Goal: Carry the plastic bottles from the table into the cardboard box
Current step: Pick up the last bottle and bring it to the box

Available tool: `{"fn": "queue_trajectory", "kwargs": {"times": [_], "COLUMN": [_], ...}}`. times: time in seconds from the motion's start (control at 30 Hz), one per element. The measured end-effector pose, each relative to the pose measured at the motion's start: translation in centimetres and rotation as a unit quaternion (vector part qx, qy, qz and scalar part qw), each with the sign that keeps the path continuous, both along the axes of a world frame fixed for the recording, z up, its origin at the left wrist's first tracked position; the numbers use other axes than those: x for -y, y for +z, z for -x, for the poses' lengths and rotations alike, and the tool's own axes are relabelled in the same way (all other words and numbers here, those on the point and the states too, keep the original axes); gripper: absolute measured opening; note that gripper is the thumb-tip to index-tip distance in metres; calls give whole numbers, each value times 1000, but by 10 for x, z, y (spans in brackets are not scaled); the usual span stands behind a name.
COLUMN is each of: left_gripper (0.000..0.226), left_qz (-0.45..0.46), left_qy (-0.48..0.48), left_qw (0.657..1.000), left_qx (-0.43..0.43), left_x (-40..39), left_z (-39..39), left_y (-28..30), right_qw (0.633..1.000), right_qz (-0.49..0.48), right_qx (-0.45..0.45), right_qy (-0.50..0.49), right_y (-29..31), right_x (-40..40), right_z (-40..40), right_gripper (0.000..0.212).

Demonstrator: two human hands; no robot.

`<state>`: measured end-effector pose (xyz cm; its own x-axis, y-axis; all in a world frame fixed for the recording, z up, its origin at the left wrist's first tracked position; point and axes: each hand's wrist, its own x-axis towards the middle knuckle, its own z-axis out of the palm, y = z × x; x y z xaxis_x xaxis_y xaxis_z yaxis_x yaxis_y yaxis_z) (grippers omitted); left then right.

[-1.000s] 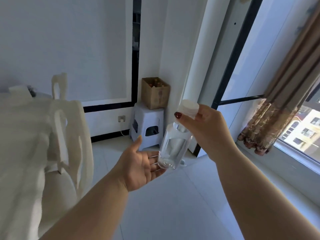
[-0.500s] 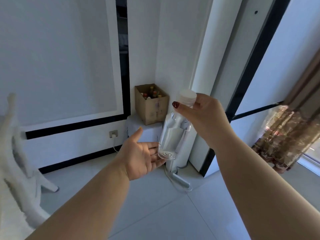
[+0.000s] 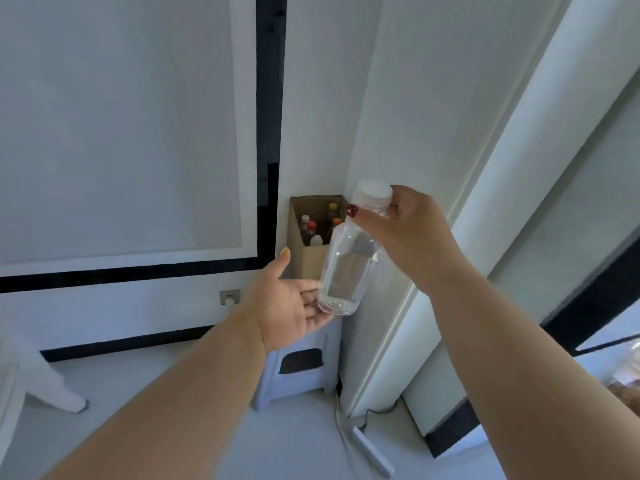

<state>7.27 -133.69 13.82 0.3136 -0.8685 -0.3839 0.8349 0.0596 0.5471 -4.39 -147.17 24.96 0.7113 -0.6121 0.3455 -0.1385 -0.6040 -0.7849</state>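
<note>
Clear plastic bottle (image 3: pixel 347 268) — right hand (image 3: pixel 407 230) pinching its neck, left hand (image 3: pixel 289 301) beneath.

Right hand (image 3: pixel 405 233) grips bottle (image 3: pixel 346 268) before box (image 3: pixel 308 261).

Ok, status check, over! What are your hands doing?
Right hand grips clear bottle by neck. Left hand open under base. Cardboard box ahead, path clear.
</note>
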Motion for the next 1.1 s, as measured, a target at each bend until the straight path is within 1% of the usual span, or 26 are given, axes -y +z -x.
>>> {"fn": "queue_trajectory", "kwargs": {"times": [0.1, 0.2, 0.33, 0.47, 0.57, 0.67, 0.83, 0.97, 1.1], "left_gripper": [90, 88, 89, 84, 80, 79, 78, 79, 80], "left_qz": [2, -2, -17, -46, -41, -36, -33, -27, -28], "left_qy": [8, -1, -29, -16, -7, 7, 23, 25, 35], "left_qw": [1000, 1000, 999, 998, 998, 998, 998, 999, 999], "left_qx": [-3, -3, 6, 33, 51, 57, 51, 31, 22], "left_x": [48, 96, 156, 209, 237, 261, 284, 299, 311], "left_z": [-48, -104, -177, -244, -280, -311, -339, -355, -365], "left_y": [-3, -15, -23, -21, -23, -32, -54, -76, -98], "right_qw": [1000, 1000, 999, 999, 998, 995, 988, 976, 955], "right_qz": [4, 10, 11, -6, -32, -36, -59, -67, -104], "right_qx": [-2, -3, -22, -34, -58, -87, -143, -207, -274], "right_qy": [-3, -13, -32, -39, -23, -14, 6, 21, 52], "right_y": [-7, -19, -30, -42, -61, -88, -149, -199, -244], "right_x": [48, 95, 152, 201, 236, 270, 310, 333, 343], "right_z": [-50, -103, -172, -233, -269, -303, -339, -354, -362], "right_gripper": [22, 21, 25, 30, 37, 40, 38, 41, 39]}}
